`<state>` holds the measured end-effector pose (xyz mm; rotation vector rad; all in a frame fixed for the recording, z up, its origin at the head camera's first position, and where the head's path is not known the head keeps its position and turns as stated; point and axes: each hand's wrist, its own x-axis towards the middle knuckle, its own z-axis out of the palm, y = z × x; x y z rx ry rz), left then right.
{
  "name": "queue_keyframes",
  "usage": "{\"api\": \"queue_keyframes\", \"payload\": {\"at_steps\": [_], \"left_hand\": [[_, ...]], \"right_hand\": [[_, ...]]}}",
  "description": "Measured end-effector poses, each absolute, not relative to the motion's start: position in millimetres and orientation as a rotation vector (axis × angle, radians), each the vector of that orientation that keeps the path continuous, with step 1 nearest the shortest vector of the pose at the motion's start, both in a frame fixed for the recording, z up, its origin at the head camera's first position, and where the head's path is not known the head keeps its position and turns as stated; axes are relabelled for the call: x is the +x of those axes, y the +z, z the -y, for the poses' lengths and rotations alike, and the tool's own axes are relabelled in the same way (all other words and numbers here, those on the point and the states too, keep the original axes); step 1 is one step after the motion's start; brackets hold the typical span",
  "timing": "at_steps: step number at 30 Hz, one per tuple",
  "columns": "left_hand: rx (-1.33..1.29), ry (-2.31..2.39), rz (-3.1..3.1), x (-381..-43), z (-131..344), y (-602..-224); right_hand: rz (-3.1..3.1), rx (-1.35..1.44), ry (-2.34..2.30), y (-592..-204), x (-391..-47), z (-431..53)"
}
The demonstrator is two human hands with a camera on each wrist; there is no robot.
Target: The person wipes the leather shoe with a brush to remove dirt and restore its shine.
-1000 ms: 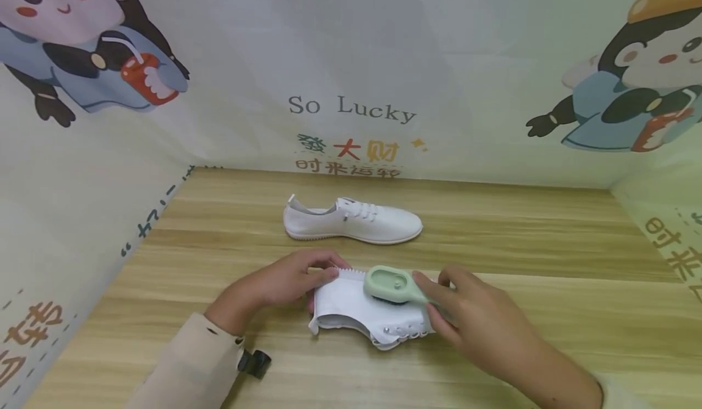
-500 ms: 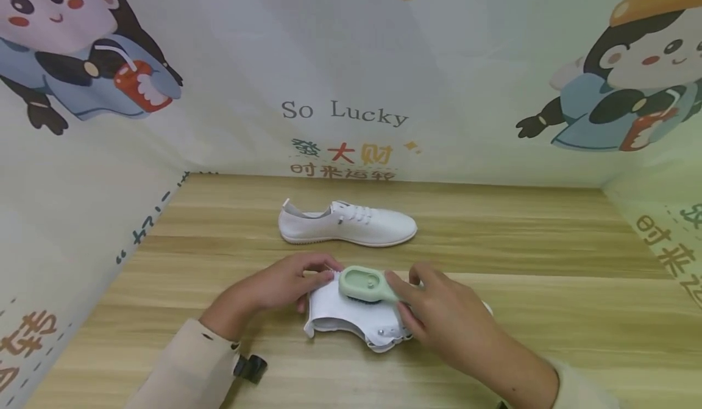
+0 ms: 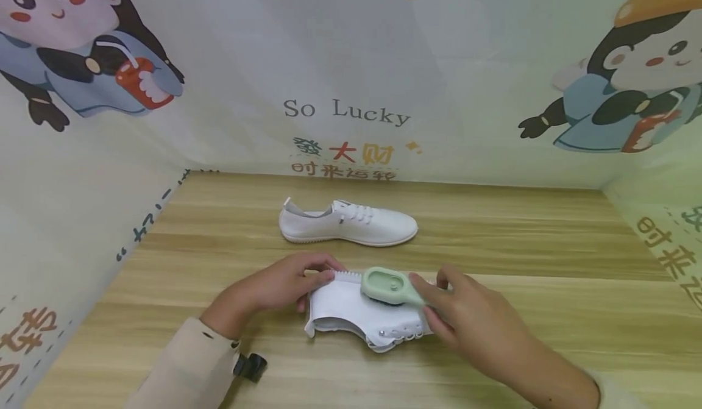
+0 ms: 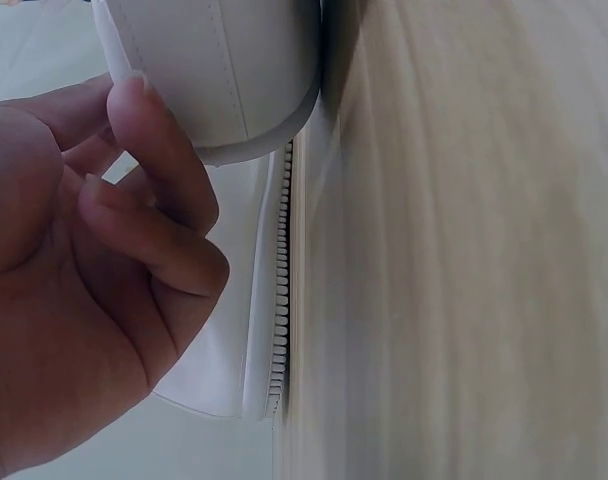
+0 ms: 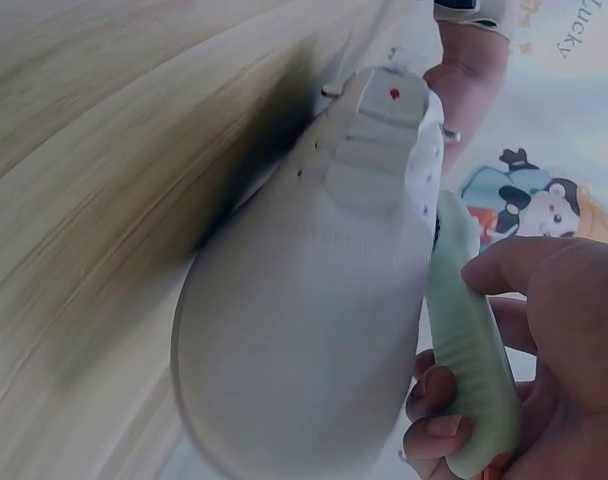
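Note:
A white lace-up shoe (image 3: pixel 342 302) lies on its side on the wooden table, its sole edge turned away from me and its opening toward me. My left hand (image 3: pixel 282 284) grips it at the heel, thumb on the upper. With my right hand (image 3: pixel 482 317) I hold a pale green brush (image 3: pixel 384 284) by its handle, dark bristles against the side of the shoe. In the right wrist view the fingers curl round the ribbed brush handle (image 5: pixel 469 360), beside the shoe's toe (image 5: pixel 294 340). The toe is hidden behind my right hand in the head view.
A second white shoe (image 3: pixel 351 225) stands upright behind the first, toe to the right. Printed cloth walls (image 3: pixel 351 49) close off the back and both sides of the table (image 3: pixel 521 232). A small black object (image 3: pixel 251 367) sits at my left sleeve cuff.
The brush slid left along the shoe toward the heel, then came back right toward the laces. My left hand kept its hold on the heel.

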<state>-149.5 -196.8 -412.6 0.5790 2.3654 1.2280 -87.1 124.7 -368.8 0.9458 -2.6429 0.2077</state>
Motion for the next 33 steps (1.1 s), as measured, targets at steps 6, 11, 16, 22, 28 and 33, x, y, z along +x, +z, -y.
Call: {"api": "queue_keyframes", "payload": {"at_steps": [6, 11, 16, 22, 28, 33], "left_hand": [[0.585, 1.230, -2.358, -150, 200, -409], [0.582, 1.211, -2.384, -152, 200, -406], [0.588, 1.203, -2.387, -151, 198, -406], [0.579, 1.203, -2.371, -147, 197, -406], [0.556, 1.192, -2.384, -145, 195, -404], [0.551, 1.194, -2.395, -146, 197, -405]], "right_hand": [[2.630, 0.906, 0.197, -364, -83, -143], [2.600, 0.862, 0.200, -360, -81, -158], [2.585, 0.856, 0.225, -360, -78, -161], [2.522, 0.932, 0.252, -369, -77, -144], [2.580, 0.987, 0.232, -375, -80, -113], [2.565, 1.031, 0.187, -377, -84, -96]]}}
